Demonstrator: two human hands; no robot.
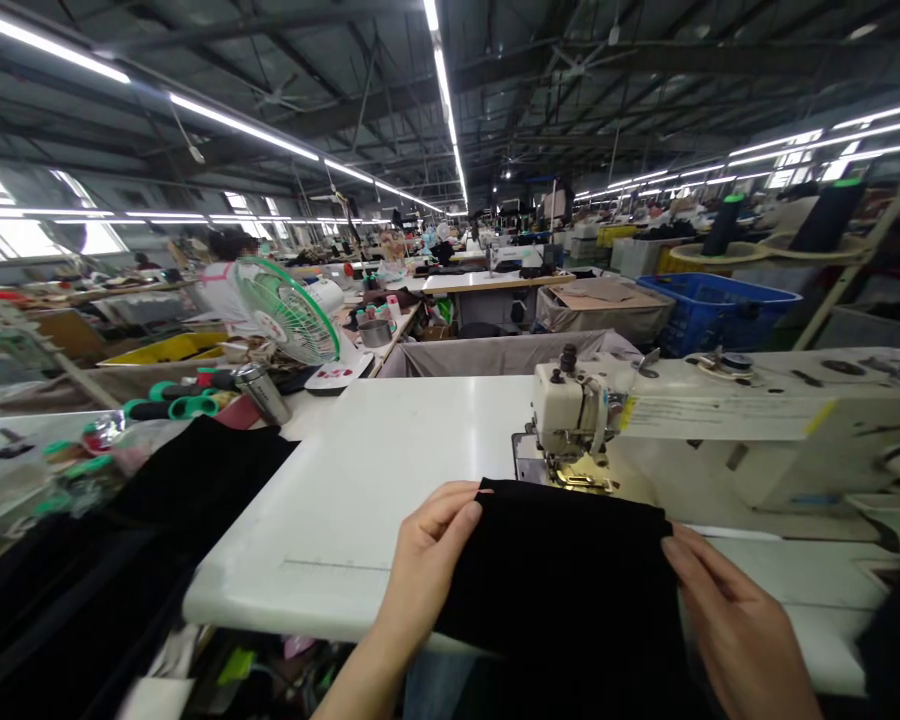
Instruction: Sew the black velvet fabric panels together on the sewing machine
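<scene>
A piece of black fabric (570, 580) is stretched between my two hands at the front edge of the white sewing table (390, 440). My left hand (435, 550) pinches its upper left corner between thumb and fingers. At the upper right corner, my right hand (727, 600) grips the cloth, with some fingers hidden behind it. The fabric's top edge lies just in front of the sewing machine's (577, 420) needle area and a gold-coloured plate (585, 475). Below, the cloth hangs down over my lap.
More black fabric (202, 490) lies to the left. Beyond it stand a metal can (262, 393), thread cones (193, 407) and a green-rimmed fan (289, 310). A blue crate (720, 305) sits behind the machine; dark thread cones (722, 228) stand on a rack at the right.
</scene>
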